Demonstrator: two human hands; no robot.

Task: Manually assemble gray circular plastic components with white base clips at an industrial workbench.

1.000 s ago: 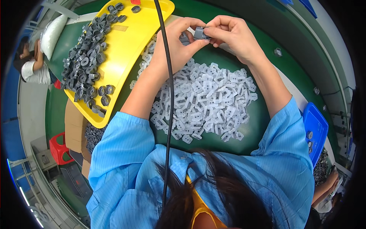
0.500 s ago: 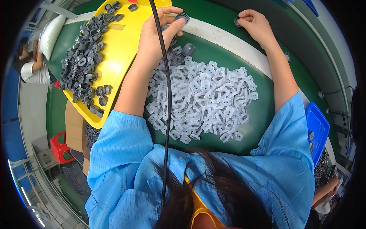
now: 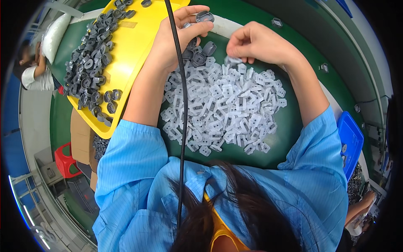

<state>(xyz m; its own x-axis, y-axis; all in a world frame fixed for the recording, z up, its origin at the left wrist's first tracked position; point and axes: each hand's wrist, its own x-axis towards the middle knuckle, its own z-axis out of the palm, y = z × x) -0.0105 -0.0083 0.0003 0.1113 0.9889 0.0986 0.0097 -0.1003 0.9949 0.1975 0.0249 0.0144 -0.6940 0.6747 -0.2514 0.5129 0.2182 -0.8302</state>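
The left hand (image 3: pixel 180 35) is hanging past the far edge of the pile, its forearm (image 3: pixel 145 90) rising almost straight from the blue sleeve (image 3: pixel 130 147) and leaning a little to the right. Its thumb is pointing right and its fingers are curling over from above, so that a grey cap (image 3: pixel 205 17) is sitting at the tips, gripped between them. Something paler is showing deeper within the curl of those fingers, too covered to make out. The right hand (image 3: pixel 260 44) is reaching in from the other side, its forearm (image 3: pixel 310 94) slanting up and leftward, the wrist bending so that the fingers are pointing left and down. Its thumb and fingers are closing in a pinch on a white clip (image 3: pixel 233 60), which is blurring just above the upper edge of the pile (image 3: pixel 226 109) of like clips on the green bench (image 3: pixel 289 138). The two hands are keeping apart, cap and clip not touching. A few loose caps (image 3: pixel 208 48) are lying just below the left hand, against the pile. A black cord (image 3: pixel 185 109) is passing in front of the left hand, and a yellow tray (image 3: pixel 136 46) of more caps is lying to its left.
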